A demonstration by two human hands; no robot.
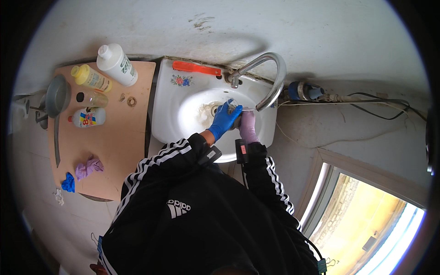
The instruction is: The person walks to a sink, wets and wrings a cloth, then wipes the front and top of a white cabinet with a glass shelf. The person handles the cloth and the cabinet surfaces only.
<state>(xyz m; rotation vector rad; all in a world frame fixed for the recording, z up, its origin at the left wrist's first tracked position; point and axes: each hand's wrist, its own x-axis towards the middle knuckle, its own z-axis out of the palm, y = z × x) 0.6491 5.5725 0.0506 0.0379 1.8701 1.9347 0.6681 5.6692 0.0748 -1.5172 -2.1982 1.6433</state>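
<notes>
My left hand (225,119), in a blue glove, curls around a clear, glass-like vessel (233,102) over the bowl of a white washbasin (165,123). Close beside it is my right hand (248,124) in a pale pink glove, its fingers partly hidden under the end of the tap. A dark grey part (236,123) shows between my palms; whether it belongs to the vessel I cannot tell. The curved chrome tap (280,74) arches over to the right hand. Foamy, brownish residue (206,111) lies around the drain, left of my hands.
An orange-red brush (196,68) lies on the basin's back ledge. Left, a tan tabletop (127,151) carries a white bottle (117,65), several smaller bottles, a grey pan (57,96) and crumpled gloves (89,167). A blue pump-like device (304,91) and cables run along the right wall.
</notes>
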